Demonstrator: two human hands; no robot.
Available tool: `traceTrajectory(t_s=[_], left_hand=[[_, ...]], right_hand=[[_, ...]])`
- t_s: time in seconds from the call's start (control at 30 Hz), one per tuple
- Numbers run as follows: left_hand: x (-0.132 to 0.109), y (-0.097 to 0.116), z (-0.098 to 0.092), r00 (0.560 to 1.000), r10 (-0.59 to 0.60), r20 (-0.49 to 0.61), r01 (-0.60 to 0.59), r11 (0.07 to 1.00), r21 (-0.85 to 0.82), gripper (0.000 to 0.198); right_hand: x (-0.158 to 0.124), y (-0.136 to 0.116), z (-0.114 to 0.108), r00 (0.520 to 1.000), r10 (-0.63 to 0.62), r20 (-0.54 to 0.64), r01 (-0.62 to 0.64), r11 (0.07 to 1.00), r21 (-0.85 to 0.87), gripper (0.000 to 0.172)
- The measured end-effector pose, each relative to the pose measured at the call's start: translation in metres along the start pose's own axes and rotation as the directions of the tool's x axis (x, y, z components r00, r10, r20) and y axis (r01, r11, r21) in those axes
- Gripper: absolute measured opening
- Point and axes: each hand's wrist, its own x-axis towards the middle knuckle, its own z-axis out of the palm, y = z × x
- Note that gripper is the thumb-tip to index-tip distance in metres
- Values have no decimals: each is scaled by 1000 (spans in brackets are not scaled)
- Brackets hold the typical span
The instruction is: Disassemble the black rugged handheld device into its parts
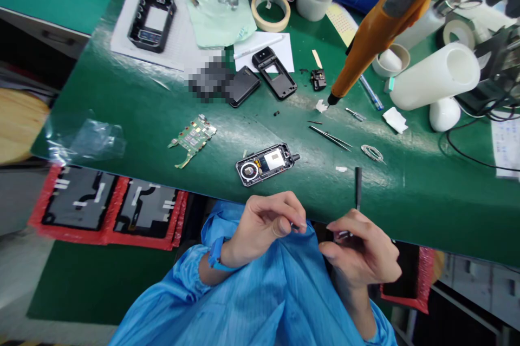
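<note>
Just off the table's front edge, my left hand has thumb and fingers pinched together around a small dark piece, mostly hidden. My right hand is curled a short way to the right; a small dark, shiny item shows between its thumb and fingers, too small to name. Behind its knuckles a black flat stick points up the table; whether the hand grips it I cannot tell. An opened handheld device with a stub antenna lies beyond my left hand. Left of it rests a green circuit board.
Tweezers and a coiled wire lie to the right. An orange electric screwdriver hangs over the table. Black housings and a tape roll lie farther back. Red-wrapped panels stand below the left edge.
</note>
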Motion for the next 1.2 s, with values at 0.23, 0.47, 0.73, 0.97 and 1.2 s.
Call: traceTrajectory(t_s=[0.23, 0.47, 0.73, 0.97, 1.2], left_hand=[[4, 1, -2, 998, 41, -51, -40, 999, 27, 28], [5, 11, -10, 960, 234, -151, -221, 970, 99, 15], [6, 34, -45, 797, 521, -304, -337, 803, 491, 18], [19, 49, -71, 765, 606, -219, -240, 583, 776, 8], [32, 52, -74, 820, 572, -3, -179, 261, 949, 12]], right_hand=[[1, 2, -29, 818, 530, 224, -553, 832, 51, 13], [-6, 24, -43, 655, 715, 244, -751, 652, 106, 58], [-12, 48, -60, 654, 740, -157, -756, 627, -189, 68], [-7, 86, -57, 756, 595, -274, -641, 585, -498, 61], [-15, 105, -37, 855, 437, -279, -513, 636, -576, 42]])
